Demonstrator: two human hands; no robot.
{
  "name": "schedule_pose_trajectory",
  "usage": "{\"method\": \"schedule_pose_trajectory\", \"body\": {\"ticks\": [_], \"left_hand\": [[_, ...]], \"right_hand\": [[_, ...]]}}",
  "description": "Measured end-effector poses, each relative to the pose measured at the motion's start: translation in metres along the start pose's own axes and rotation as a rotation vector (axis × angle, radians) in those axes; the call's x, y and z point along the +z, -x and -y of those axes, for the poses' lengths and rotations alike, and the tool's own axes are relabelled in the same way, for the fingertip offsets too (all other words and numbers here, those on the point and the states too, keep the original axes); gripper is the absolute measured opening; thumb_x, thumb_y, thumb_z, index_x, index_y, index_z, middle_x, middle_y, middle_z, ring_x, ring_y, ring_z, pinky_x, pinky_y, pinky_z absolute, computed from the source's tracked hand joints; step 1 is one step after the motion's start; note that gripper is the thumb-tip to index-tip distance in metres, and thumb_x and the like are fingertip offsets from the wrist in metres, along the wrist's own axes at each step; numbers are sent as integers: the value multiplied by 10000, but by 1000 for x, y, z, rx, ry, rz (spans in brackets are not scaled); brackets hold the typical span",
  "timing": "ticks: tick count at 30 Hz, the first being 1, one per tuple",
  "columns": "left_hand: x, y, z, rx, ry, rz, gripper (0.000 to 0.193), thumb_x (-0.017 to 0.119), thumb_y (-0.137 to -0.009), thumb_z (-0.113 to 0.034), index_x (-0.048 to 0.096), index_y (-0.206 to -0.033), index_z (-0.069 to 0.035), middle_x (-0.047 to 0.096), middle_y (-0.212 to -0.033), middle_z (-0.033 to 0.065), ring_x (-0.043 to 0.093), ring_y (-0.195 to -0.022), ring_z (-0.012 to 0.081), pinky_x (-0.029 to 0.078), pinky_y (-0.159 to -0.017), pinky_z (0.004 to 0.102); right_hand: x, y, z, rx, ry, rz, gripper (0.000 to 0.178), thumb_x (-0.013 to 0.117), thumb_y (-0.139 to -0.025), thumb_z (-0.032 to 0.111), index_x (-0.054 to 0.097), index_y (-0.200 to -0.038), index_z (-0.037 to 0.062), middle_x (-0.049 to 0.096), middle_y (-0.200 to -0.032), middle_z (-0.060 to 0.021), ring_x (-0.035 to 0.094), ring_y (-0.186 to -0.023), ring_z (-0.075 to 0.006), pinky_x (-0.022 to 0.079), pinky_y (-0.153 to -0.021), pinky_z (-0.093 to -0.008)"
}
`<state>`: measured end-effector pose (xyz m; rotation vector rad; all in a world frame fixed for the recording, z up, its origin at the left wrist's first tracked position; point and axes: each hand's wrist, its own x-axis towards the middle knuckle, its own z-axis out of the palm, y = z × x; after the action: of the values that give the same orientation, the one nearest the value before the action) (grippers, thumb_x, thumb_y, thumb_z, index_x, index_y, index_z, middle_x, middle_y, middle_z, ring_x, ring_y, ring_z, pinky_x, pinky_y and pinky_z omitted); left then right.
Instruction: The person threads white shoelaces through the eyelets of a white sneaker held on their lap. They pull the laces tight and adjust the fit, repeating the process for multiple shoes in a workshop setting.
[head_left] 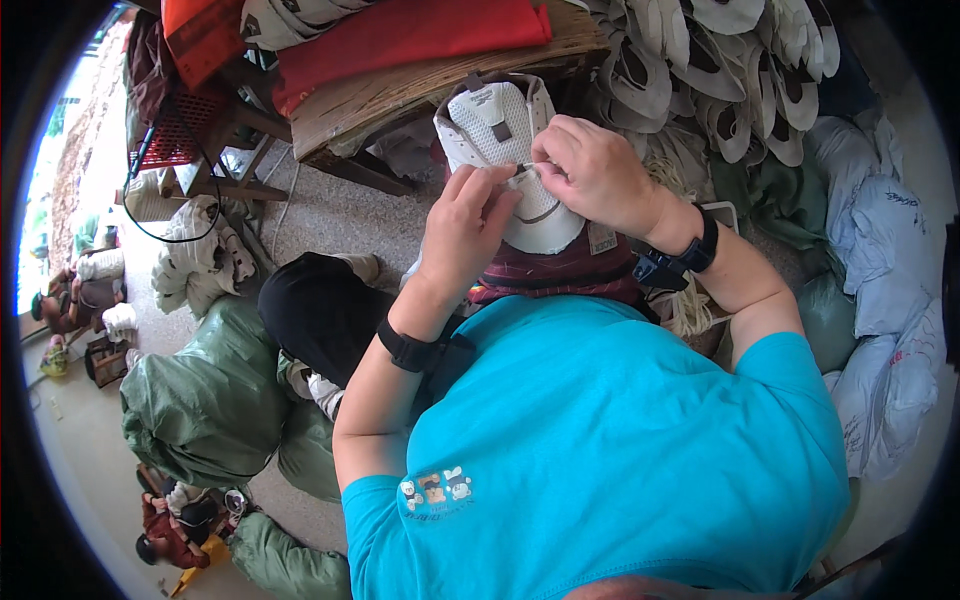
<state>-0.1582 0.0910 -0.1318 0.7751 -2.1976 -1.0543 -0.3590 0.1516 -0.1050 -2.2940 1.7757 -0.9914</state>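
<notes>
A white mesh shoe upper (497,125) with grey trim rests on my lap, its toe pointing away from me. My left hand (465,225) grips its near left edge, thumb on top. My right hand (590,170) pinches at the collar edge of the upper, fingers closed on what looks like a thin thread or needle, too small to make out. Both wrists wear black bands. A dark red cloth (570,272) lies under the upper on my lap.
A wooden bench (400,95) with red cloth (400,35) stands ahead. Several white shoe uppers (740,80) are heaped at the upper right. Green sacks (205,395) lie left, pale sacks (880,300) right. Other people sit on the floor at far left (75,295).
</notes>
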Motion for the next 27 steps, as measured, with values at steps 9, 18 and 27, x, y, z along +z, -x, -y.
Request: {"method": "schedule_pose_trajectory", "body": {"ticks": [9,18,27], "left_hand": [[-4,-4,6,24,67,25,264,712,-868,-65,656,-1125,-49,586,-878,96,610,-735,205,513,-652,322],[-3,-6,12,-81,161,50,262,728,-848,-14,647,-1096,-39,539,-819,4,518,-696,83,452,-636,239],[-7,-8,6,-151,192,63,258,741,-844,-30,642,-1082,-34,557,-827,3,533,-714,75,460,-639,232]], "right_hand": [[0,-8,1,61,27,177,134,665,-788,78,577,-879,33,593,-843,-119,633,-784,-302,527,-680,-379],[2,-15,-8,152,-284,239,118,684,-840,88,626,-916,19,630,-873,-134,647,-806,-279,534,-711,-357],[-13,-18,-13,171,-253,292,144,691,-857,123,626,-939,24,629,-880,-116,634,-818,-263,506,-713,-351]]}}
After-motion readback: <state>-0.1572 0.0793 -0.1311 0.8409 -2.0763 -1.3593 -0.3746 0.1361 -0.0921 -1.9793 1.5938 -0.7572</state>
